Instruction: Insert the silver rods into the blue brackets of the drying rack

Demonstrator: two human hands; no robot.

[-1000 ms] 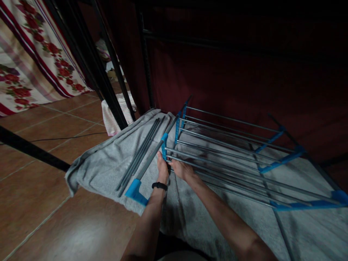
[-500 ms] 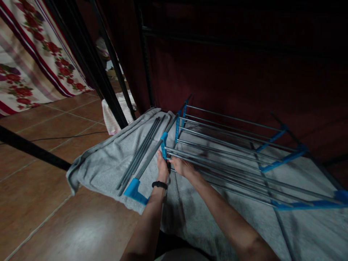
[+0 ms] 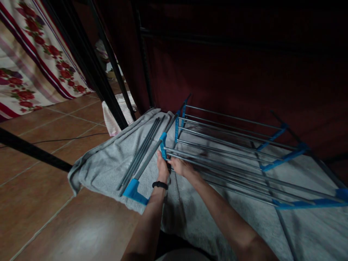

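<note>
A rack of grey metal tubes (image 3: 217,131) joined by blue plastic brackets lies on its side over a grey blanket (image 3: 100,170). My left hand (image 3: 162,169) is closed around the lower part of a blue bracket (image 3: 163,145), with a black band on the wrist. Beside it, my right hand (image 3: 178,166) is closed on the end of a metal tube where it meets that bracket; its fingertips are partly hidden. Left of the hands, a blue corner foot (image 3: 133,191) caps the rack's side pole. Several loose grey tubes (image 3: 141,154) lie next to that pole.
Behind the rack rises a dark red panel (image 3: 231,79). Black metal posts (image 3: 89,65) stand at the left, and a black bar (image 3: 32,148) crosses above the tiled floor (image 3: 54,195). A floral curtain (image 3: 35,54) hangs at far left, and a striped cloth (image 3: 111,112) lies beside the posts.
Both hands stay at the same bracket and tube end, with hardly any movement. The view has shifted very slightly.
</note>
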